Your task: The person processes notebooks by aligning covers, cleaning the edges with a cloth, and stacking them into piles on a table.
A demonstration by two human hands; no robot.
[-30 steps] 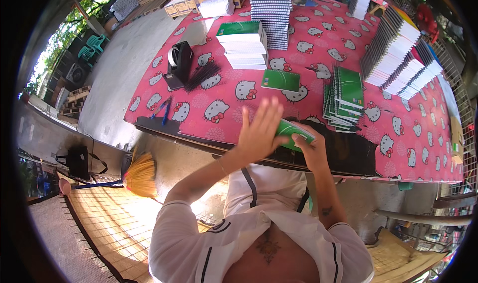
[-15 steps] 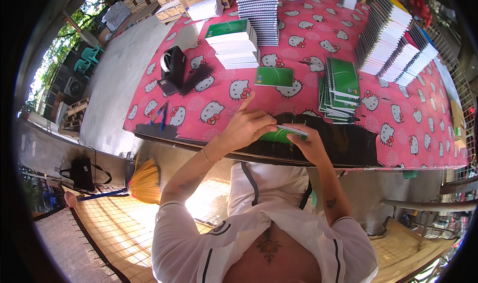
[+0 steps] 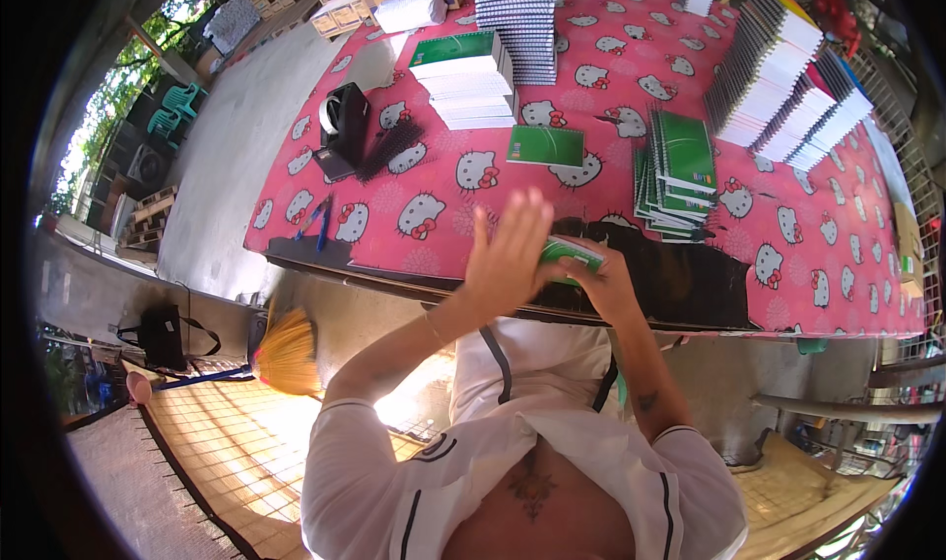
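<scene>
My right hand grips a small green notebook at the table's near edge, its thumb lying across the cover. Beside the notebook's left end is my left hand, raised flat with its fingers stretched out and slightly blurred. Whether its edge touches the notebook I cannot tell. Beyond my hands a single green notebook lies flat on the pink tablecloth. To the right stands an uneven pile of green spiral notebooks. A stack of green-covered pads without visible spirals rises at the far left.
A black tape dispenser, loose black binding coils and a blue pen lie on the left. Tall spiral notebook stacks stand at the back, with more stacks at the right. A broom leans below the table's left side.
My left hand has come off the notebook's left part and flattened upright, fingers now extended. The notebook has tilted and risen slightly in my right hand.
</scene>
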